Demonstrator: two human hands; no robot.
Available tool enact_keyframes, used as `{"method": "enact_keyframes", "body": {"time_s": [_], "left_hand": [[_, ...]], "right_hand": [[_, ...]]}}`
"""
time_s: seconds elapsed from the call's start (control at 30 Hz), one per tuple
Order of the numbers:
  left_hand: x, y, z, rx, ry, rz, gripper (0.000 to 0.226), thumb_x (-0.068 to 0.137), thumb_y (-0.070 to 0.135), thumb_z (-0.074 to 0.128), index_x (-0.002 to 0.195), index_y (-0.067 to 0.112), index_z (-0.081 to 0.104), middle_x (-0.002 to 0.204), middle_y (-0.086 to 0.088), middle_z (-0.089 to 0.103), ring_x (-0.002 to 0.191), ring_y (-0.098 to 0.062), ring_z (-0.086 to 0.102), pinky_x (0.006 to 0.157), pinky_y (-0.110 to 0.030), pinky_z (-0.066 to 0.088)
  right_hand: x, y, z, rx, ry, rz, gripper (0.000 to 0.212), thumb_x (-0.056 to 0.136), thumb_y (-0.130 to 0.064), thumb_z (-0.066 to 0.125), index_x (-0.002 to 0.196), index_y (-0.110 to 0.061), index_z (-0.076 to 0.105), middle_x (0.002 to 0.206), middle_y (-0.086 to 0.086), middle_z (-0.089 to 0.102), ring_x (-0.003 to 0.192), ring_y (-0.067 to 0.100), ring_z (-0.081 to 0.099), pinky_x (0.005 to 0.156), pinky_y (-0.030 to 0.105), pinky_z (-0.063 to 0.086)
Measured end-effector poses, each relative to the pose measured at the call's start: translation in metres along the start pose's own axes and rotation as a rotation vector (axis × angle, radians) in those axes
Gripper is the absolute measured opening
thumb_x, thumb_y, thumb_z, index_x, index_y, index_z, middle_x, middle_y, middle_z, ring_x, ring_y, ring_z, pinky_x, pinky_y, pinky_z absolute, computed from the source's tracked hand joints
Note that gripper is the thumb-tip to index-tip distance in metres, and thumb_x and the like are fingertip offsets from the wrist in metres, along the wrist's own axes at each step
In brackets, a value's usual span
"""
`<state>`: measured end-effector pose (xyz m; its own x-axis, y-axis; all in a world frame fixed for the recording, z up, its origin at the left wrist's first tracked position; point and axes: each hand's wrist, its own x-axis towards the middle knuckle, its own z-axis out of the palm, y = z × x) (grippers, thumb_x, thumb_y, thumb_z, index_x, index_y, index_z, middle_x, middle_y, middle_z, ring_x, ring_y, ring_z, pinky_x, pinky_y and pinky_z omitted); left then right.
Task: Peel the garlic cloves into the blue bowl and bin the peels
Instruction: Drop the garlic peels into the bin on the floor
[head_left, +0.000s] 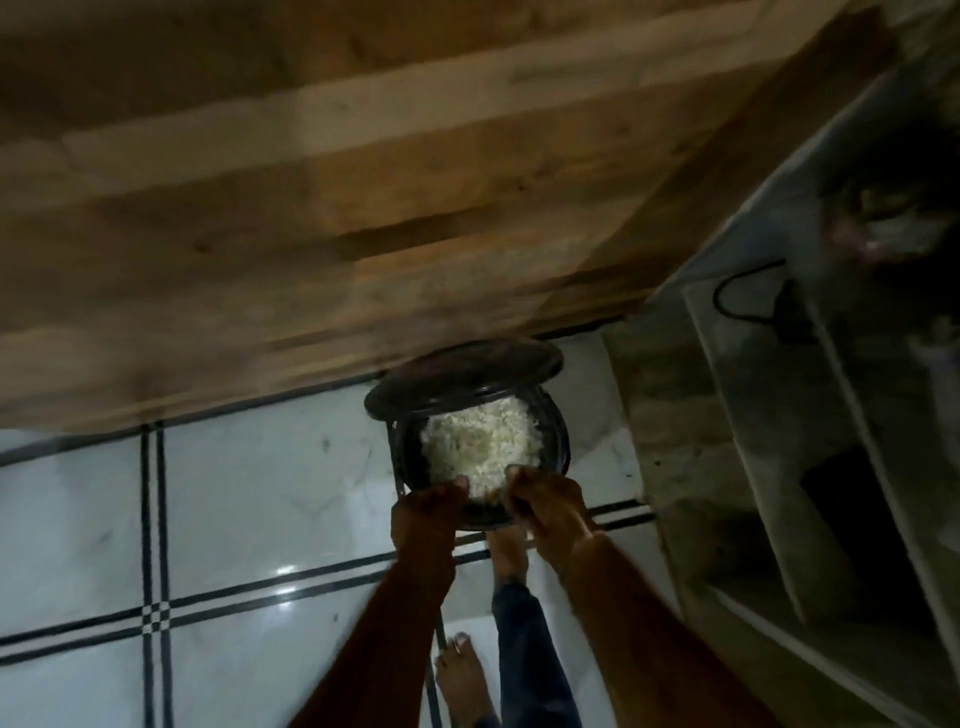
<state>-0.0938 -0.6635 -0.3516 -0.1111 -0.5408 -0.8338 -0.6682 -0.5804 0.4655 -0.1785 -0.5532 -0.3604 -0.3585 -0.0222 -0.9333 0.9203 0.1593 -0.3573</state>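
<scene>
A pile of pale garlic peels (480, 447) lies inside a dark round container (558, 441) low over the floor. A black round lid (462, 374) stands open behind it, against the wooden cabinet. My left hand (431, 514) and my right hand (545, 504) both grip the container's near rim, fingers curled over its edge. In the blur and dim light I cannot tell whether the peels lie in the bin itself or in a dish held over it. No blue bowl or garlic cloves are in view.
A wooden cabinet front (363, 182) fills the upper view. White floor tiles with black lines (234, 519) spread to the left. A grey concrete counter edge and shelves (753, 415) stand on the right. My bare feet (462, 675) are below the container, one near its base.
</scene>
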Motion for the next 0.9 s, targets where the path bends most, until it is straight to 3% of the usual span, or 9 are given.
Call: {"method": "enact_keyframes", "body": {"time_s": [0.07, 0.17, 0.3, 0.43, 0.53, 0.63, 0.77, 0.83, 0.9], "left_hand": [[0.035, -0.005, 0.017, 0.034, 0.015, -0.028, 0.034, 0.089, 0.011, 0.079, 0.115, -0.008, 0.071, 0.098, -0.024, 0.072, 0.065, -0.015, 0.056, 0.042, -0.017, 0.044], [0.073, -0.01, 0.033, 0.019, 0.047, -0.105, 0.016, 0.085, -0.001, 0.079, 0.1, 0.003, 0.077, 0.098, -0.016, 0.075, 0.065, -0.015, 0.064, 0.043, -0.015, 0.048], [0.092, -0.014, 0.042, 0.118, 0.117, -0.112, 0.021, 0.073, 0.015, 0.093, 0.085, 0.018, 0.075, 0.089, -0.008, 0.075, 0.085, -0.029, 0.073, 0.083, -0.045, 0.063], [0.087, -0.008, 0.051, 0.173, 0.112, -0.089, 0.047, 0.079, 0.034, 0.089, 0.116, 0.015, 0.066, 0.1, -0.007, 0.075, 0.09, -0.025, 0.073, 0.08, -0.04, 0.062], [0.068, 0.005, 0.055, -0.016, -0.001, -0.047, 0.03, 0.097, 0.01, 0.068, 0.126, 0.008, 0.066, 0.117, -0.014, 0.071, 0.107, -0.031, 0.067, 0.074, -0.033, 0.059], [0.04, 0.016, 0.06, 0.062, -0.151, -0.001, 0.045, 0.105, 0.021, 0.059, 0.148, 0.025, 0.049, 0.144, -0.006, 0.054, 0.121, -0.033, 0.06, 0.094, -0.042, 0.054], [-0.006, 0.041, 0.05, 0.054, -0.269, -0.081, 0.044, 0.109, 0.041, 0.043, 0.147, 0.018, 0.049, 0.143, -0.012, 0.055, 0.13, -0.033, 0.053, 0.107, -0.044, 0.043], [-0.031, 0.045, 0.036, -0.003, -0.397, -0.069, 0.041, 0.109, 0.045, 0.038, 0.13, 0.016, 0.057, 0.128, -0.01, 0.06, 0.123, -0.028, 0.054, 0.112, -0.045, 0.038], [-0.058, 0.048, 0.021, -0.039, -0.46, -0.103, 0.041, 0.105, 0.049, 0.046, 0.126, 0.017, 0.063, 0.123, -0.008, 0.068, 0.117, -0.026, 0.062, 0.101, -0.041, 0.048]], "right_hand": [[0.034, -0.006, 0.011, -0.002, -0.002, 0.03, 0.023, 0.1, 0.012, 0.054, 0.12, 0.014, 0.066, 0.083, 0.017, 0.065, 0.06, 0.018, 0.068, 0.052, 0.017, 0.056], [0.074, -0.001, 0.023, 0.034, 0.023, 0.094, 0.02, 0.101, 0.009, 0.055, 0.114, 0.015, 0.069, 0.099, 0.027, 0.072, 0.077, 0.033, 0.068, 0.085, 0.033, 0.063], [0.097, 0.004, 0.017, -0.119, 0.01, 0.042, 0.013, 0.092, 0.011, 0.067, 0.08, 0.008, 0.069, 0.082, 0.025, 0.072, 0.088, 0.045, 0.071, 0.087, 0.049, 0.061], [0.099, 0.002, 0.016, -0.204, 0.123, -0.039, 0.029, 0.083, -0.007, 0.086, 0.062, -0.016, 0.069, 0.052, -0.001, 0.065, 0.06, 0.024, 0.063, 0.067, 0.04, 0.057], [0.093, 0.007, 0.018, -0.04, -0.021, 0.013, 0.026, 0.095, 0.012, 0.06, 0.096, -0.008, 0.075, 0.074, 0.008, 0.062, 0.068, 0.024, 0.054, 0.065, 0.034, 0.047], [0.06, -0.007, 0.029, 0.091, -0.121, 0.151, 0.016, 0.106, -0.012, 0.057, 0.121, -0.012, 0.062, 0.108, 0.012, 0.062, 0.105, 0.03, 0.059, 0.089, 0.044, 0.051], [0.0, -0.021, 0.053, 0.138, -0.221, 0.146, 0.055, 0.101, -0.047, 0.065, 0.145, -0.016, 0.053, 0.142, 0.012, 0.057, 0.135, 0.032, 0.051, 0.11, 0.039, 0.044], [-0.022, -0.019, 0.047, 0.025, -0.224, 0.058, 0.053, 0.106, -0.044, 0.057, 0.153, -0.021, 0.049, 0.158, 0.009, 0.045, 0.146, 0.031, 0.042, 0.118, 0.037, 0.035], [-0.032, -0.018, 0.035, 0.007, -0.219, 0.042, 0.049, 0.11, -0.037, 0.049, 0.154, -0.016, 0.047, 0.158, 0.015, 0.046, 0.146, 0.036, 0.043, 0.108, 0.038, 0.041]]}}
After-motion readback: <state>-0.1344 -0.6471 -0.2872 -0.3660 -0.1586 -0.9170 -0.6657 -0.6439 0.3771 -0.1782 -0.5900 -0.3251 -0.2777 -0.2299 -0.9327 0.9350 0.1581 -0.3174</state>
